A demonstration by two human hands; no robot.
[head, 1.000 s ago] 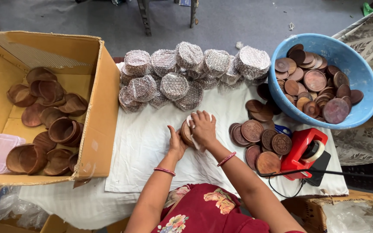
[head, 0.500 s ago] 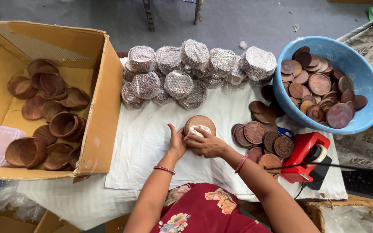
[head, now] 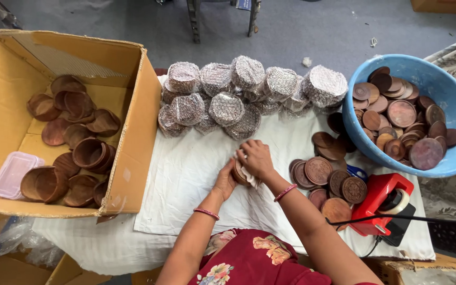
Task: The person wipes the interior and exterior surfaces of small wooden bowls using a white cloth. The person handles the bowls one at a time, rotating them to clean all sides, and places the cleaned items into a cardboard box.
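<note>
so the small stack of brown wooden discs (head: 240, 173) is sitting mid-bench on the white cloth (head: 186, 174), sandwiched between both hands. the right hand (head: 256, 158) is lying over the top of it with its fingers curled down and closed on the stack, and there's a bit of white wrapping (head: 249, 176) peeking out under the palm. the left hand (head: 225, 181) is pressing in from the other side, fingers wrapped against the edge of the discs, so both are gripping it.

just to the right, more loose carved discs (head: 327, 177) are lying in a messy pile on the cloth, and beyond them a red tape dispenser (head: 382, 203) is sitting near the bench edge. a blue plastic tub (head: 452, 113) full of the same brown discs is sitting at the far right.

behind the hands a cluster of bubble-wrapped bundles (head: 244, 92) is piling up. off to the left an open cardboard box (head: 127, 132) is holding wooden bowls (head: 75, 142) and a clear plastic container (head: 12, 173).
</note>
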